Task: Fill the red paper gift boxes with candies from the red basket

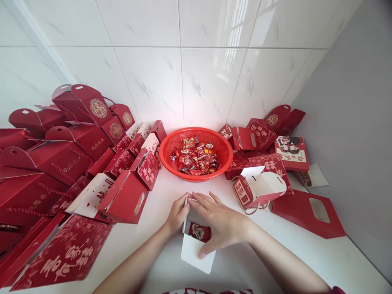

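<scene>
Near the front centre, a small box with a raised white flap (pixel 198 253) is between my hands. A red wrapped candy (pixel 199 232) shows inside it. My left hand (pixel 179 212) grips the box's far left edge, thumb and fingers pressed around it. Over the box's right side lies my right hand (pixel 219 220), fingers spread across the top and thumb against the white flap. Beyond my hands stands a red plastic basket (pixel 196 177) holding several red wrapped candies (pixel 203 157).
Many red gift boxes (pixel 122 196) crowd the left side. On the right are more boxes, an open one with rope handles (pixel 245 192) and a flat red one (pixel 309 212). A tiled wall (pixel 147 81) rises behind, a grey panel (pixel 352 122) at right.
</scene>
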Demonstrator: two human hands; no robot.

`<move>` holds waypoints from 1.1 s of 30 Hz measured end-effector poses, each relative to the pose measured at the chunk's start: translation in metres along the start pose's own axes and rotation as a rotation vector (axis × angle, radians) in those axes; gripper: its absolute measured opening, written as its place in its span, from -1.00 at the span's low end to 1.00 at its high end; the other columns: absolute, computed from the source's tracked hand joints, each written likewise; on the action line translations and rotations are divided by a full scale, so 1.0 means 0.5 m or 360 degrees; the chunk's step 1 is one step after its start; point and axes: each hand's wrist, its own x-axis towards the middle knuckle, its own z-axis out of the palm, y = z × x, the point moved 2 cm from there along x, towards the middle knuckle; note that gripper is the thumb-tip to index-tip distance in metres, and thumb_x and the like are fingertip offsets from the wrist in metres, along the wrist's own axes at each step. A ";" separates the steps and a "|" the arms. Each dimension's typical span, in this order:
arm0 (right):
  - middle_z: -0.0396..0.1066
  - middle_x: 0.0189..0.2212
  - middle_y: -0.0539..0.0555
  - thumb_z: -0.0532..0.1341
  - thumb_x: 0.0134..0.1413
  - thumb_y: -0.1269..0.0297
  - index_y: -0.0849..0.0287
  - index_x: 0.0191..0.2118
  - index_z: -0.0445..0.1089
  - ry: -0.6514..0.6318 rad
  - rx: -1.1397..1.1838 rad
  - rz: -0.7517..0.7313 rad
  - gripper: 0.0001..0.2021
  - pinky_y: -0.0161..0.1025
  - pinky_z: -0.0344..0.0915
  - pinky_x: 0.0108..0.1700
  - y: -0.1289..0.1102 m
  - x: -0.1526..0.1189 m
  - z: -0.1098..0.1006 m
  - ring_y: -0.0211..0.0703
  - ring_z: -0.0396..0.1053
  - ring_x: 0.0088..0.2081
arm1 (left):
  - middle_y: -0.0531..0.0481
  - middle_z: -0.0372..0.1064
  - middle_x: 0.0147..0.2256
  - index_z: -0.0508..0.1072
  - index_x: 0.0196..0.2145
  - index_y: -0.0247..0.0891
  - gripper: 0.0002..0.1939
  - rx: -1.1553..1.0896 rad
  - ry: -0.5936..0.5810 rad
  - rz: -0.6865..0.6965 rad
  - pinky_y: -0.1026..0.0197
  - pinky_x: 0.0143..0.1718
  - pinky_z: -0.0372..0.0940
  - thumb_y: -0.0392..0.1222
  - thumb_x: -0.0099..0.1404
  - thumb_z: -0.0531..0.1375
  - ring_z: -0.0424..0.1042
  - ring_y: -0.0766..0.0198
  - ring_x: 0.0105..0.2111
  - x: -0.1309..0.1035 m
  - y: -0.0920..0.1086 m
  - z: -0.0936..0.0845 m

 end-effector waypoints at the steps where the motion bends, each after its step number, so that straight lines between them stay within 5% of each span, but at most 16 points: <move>1: -0.37 0.41 0.30 0.35 -0.19 -0.17 0.26 0.43 -0.34 0.0039 -0.0041 0.0038 0.22 0.19 -0.44 0.36 -0.005 -0.006 0.010 0.20 -0.38 0.41 | -0.06 0.46 -0.12 0.39 -0.13 -0.13 -0.75 0.0005 0.0021 -0.0002 0.06 -0.06 0.34 -0.02 0.39 0.01 0.45 0.08 -0.12 0.001 0.003 0.003; 7: -0.20 0.39 0.34 0.38 -0.17 0.10 0.19 0.40 -0.16 0.0293 -0.0211 0.0245 0.05 0.20 -0.19 0.31 -0.011 0.005 0.028 0.28 -0.14 0.34 | -0.13 0.31 0.11 0.35 0.03 -0.11 -0.67 0.0038 0.0000 0.0073 -0.02 0.20 0.14 0.02 0.38 0.06 0.26 -0.01 0.16 0.001 0.018 -0.005; 11: -0.15 0.37 0.27 0.41 -0.18 0.08 0.08 0.38 -0.09 0.0379 -0.0084 -0.0022 0.02 0.07 -0.11 0.30 0.011 0.022 -0.004 0.14 -0.10 0.34 | -0.31 0.05 0.26 0.06 0.26 -0.18 -0.06 -0.0216 -0.0309 0.0245 -0.17 0.22 0.10 0.31 0.08 0.27 0.10 -0.22 0.25 -0.003 0.015 -0.018; 14: -0.14 0.37 0.27 0.41 -0.15 -0.01 0.09 0.32 0.02 0.0535 0.0022 -0.0199 -0.07 0.03 -0.05 0.28 0.034 0.032 -0.012 0.13 -0.03 0.31 | -0.36 -0.11 0.31 -0.11 0.33 -0.16 0.26 -0.0200 -0.0361 0.0228 -0.24 0.25 0.01 0.23 -0.17 0.45 -0.01 -0.30 0.29 -0.006 -0.005 -0.028; 19: 0.10 0.27 0.24 0.15 0.23 0.03 0.10 0.21 0.17 0.0913 0.0268 -0.0387 -0.50 0.04 0.05 0.25 0.065 0.043 0.017 0.05 0.09 0.26 | -0.34 -0.08 0.30 -0.32 0.37 -0.10 0.28 -0.0169 -0.0271 0.0182 -0.25 0.22 0.06 -0.02 -0.05 0.46 0.06 -0.24 0.26 -0.003 -0.037 -0.036; 22: 0.17 0.22 0.24 0.08 0.29 0.16 0.12 0.17 0.20 0.1064 0.0208 -0.0387 -0.61 0.02 0.10 0.24 0.058 0.043 0.013 0.02 0.14 0.23 | -0.31 0.04 0.25 -0.38 0.38 -0.10 0.29 -0.0150 -0.0263 0.0196 -0.22 0.18 0.13 -0.08 -0.02 0.45 0.16 -0.19 0.21 0.004 -0.040 -0.037; 27: 0.34 0.07 0.18 0.07 0.31 0.22 0.12 -0.03 0.34 0.1230 -0.0046 -0.0208 -0.79 -0.15 0.26 0.10 0.023 0.068 -0.084 -0.07 0.31 0.08 | -0.27 0.02 0.27 -0.19 0.37 -0.14 0.14 -0.0066 -0.0126 0.0309 -0.21 0.23 0.06 -0.11 0.02 0.41 0.08 -0.18 0.25 0.016 -0.031 -0.046; 29: 0.43 -0.05 0.12 0.00 0.36 0.23 0.11 -0.05 0.35 0.1090 -0.0163 0.0074 -0.77 -0.20 0.30 0.00 0.026 0.107 -0.137 -0.12 0.38 -0.02 | -0.27 0.05 0.25 -0.16 0.36 -0.17 0.11 -0.0102 -0.0120 0.0304 -0.20 0.22 0.08 -0.09 0.03 0.40 0.12 -0.16 0.24 0.017 -0.029 -0.047; 31: 0.42 0.00 0.11 -0.05 0.39 0.24 0.09 0.03 0.32 0.0633 -0.0374 0.0430 -0.73 -0.20 0.30 -0.04 0.045 0.164 -0.179 -0.12 0.39 -0.02 | -0.27 0.09 0.24 -0.16 0.36 -0.18 0.10 -0.0104 -0.0117 0.0274 -0.20 0.21 0.11 -0.07 0.04 0.39 0.16 -0.14 0.22 0.015 -0.029 -0.049; 33: 0.46 -0.06 0.18 0.04 0.34 0.31 0.18 -0.01 0.38 0.0387 -0.0421 0.0558 -0.76 -0.19 0.32 -0.08 0.071 0.227 -0.212 -0.07 0.42 -0.06 | -0.26 0.13 0.23 -0.17 0.36 -0.17 0.12 -0.0032 -0.0099 0.0245 -0.20 0.20 0.11 -0.06 0.02 0.40 0.18 -0.13 0.21 0.009 -0.031 -0.054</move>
